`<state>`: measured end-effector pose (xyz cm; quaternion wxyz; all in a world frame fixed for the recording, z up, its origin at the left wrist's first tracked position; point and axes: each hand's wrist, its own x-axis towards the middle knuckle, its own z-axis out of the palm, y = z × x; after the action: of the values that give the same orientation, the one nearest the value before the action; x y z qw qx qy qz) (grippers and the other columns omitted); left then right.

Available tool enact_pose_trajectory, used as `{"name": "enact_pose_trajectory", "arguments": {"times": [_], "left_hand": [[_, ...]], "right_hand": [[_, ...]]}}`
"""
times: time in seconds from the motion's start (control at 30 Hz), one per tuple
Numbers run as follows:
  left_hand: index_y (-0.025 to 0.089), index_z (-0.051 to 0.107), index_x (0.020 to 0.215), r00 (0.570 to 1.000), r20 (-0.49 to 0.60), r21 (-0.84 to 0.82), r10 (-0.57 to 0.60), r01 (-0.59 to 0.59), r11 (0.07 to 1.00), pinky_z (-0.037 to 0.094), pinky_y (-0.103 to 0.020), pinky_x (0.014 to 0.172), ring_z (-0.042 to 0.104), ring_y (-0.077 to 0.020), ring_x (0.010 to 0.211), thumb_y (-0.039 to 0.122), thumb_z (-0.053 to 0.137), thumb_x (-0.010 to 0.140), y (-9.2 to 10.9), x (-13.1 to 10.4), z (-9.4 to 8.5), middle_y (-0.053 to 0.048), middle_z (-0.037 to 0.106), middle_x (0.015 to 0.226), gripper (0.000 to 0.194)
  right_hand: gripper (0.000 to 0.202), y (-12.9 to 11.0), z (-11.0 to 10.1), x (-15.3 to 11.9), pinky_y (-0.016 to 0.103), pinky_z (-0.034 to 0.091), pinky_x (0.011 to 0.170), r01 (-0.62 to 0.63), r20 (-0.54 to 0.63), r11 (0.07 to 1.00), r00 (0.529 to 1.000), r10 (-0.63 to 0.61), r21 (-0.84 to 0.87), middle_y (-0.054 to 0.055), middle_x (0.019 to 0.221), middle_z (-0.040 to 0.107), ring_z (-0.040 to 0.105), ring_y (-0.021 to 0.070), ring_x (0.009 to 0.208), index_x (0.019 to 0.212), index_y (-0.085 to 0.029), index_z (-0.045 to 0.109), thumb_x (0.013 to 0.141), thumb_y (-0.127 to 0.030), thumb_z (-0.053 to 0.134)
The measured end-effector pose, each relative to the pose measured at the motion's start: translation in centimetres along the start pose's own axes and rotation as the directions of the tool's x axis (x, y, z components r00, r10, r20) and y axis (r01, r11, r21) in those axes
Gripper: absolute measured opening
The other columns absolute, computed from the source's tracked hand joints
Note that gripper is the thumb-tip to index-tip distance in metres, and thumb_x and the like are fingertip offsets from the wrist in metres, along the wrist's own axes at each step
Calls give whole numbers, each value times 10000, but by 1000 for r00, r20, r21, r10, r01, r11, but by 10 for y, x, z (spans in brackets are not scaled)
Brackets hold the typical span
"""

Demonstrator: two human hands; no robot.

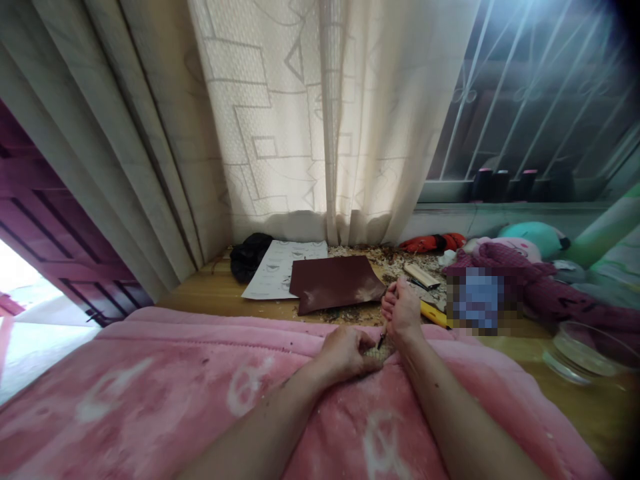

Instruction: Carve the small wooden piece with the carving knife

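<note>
My left hand [345, 353] is closed on a small pale piece [379, 353] with a textured, carved-looking surface, pressed close to the pink blanket. Just above it, my right hand [401, 310] is wrapped round a thin carving tool [382, 337], most of its handle hidden in the fist. The dark tip of the tool points down at the pale piece; whether it touches cannot be made out. Beyond the hands lies a dark brown sheet [337, 283], partly over a white printed paper [275, 270].
Pale shavings [395, 263] litter the wooden table [210, 293]. A pale block [421, 275] and a yellow-handled tool [434, 313] lie past my right hand. A clear bowl [585, 357] stands at right, near plush toys [530, 237]. A pink blanket [165, 387] covers the foreground.
</note>
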<state>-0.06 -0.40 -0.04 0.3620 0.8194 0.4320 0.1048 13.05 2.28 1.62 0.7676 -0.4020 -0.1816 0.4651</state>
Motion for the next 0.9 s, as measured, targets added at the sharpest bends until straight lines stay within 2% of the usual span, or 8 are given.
{"name": "enact_pose_trajectory", "arguments": {"times": [0.33,0.53,0.67,0.77,0.83,0.9], "left_hand": [[148,620,635,999,-3,16,-37,37,999,215,-219,472,388,-93,506,530,515,680,4,-1,-1,23,507,523,398],[164,641,676,998,-27,41,-59,60,997,215,-215,472,396,-100,510,521,543,656,6,0,-1,18,512,542,370],[153,609,635,997,-78,66,-7,12,998,209,-219,469,390,-98,525,464,563,653,6,0,-1,13,511,577,315],[151,606,637,997,-78,76,13,-7,997,200,-223,468,382,-98,522,418,590,631,2,2,0,11,517,591,267],[152,613,644,997,-75,84,8,-2,996,198,-225,469,381,-100,516,401,596,623,1,2,1,10,514,584,251],[155,629,669,997,-78,82,-5,11,997,210,-225,477,393,-105,522,412,593,625,1,2,1,7,526,595,262]], "right_hand": [[375,9,12,-14,153,163,304,207,197,958,966,-168,-197,-92,417,274,211,36,330,585,-186,409,739,-498,547],[379,7,14,-19,150,112,307,102,346,985,937,-48,-140,-101,396,245,154,27,327,583,-181,429,710,-509,570],[381,6,15,-23,154,73,315,-5,494,986,865,88,-167,-100,387,227,123,21,328,573,-174,449,696,-509,583],[385,6,16,-27,157,72,321,-28,557,979,819,140,-204,-95,387,232,132,19,328,559,-168,458,691,-505,589],[388,7,18,-28,158,81,319,-11,553,975,822,134,-220,-93,386,241,145,20,326,555,-167,458,686,-507,592],[393,8,19,-27,158,90,313,20,499,976,861,94,-218,-92,384,254,157,22,321,555,-171,450,680,-515,593]]}}
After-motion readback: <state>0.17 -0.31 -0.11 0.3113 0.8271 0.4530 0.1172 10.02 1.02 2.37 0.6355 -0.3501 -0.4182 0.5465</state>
